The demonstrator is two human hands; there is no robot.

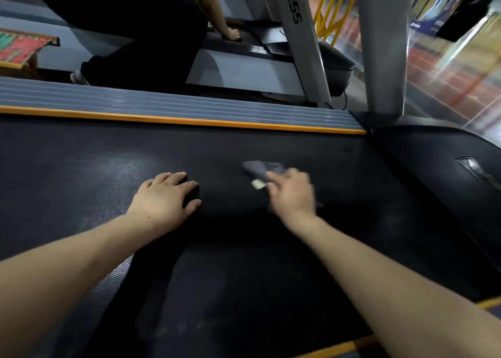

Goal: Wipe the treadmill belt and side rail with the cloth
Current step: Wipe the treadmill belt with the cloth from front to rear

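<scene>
The black treadmill belt (244, 249) fills the lower part of the head view, with pale dusty patches on it. Beyond it runs the grey ribbed side rail (189, 107) with an orange edge strip. My right hand (291, 192) presses a dark grey cloth (261, 168) with a small white tag onto the belt; the hand is motion-blurred. My left hand (166, 197) rests on the belt to the left, fingers together and curled a little, holding nothing.
The black motor cover (439, 168) rises at the right end of the belt, with a grey upright post (382, 59) above it. Another person in dark clothes (130, 32) crouches on the neighbouring treadmill (244, 70) behind the rail. A second orange strip (333, 349) borders the near edge.
</scene>
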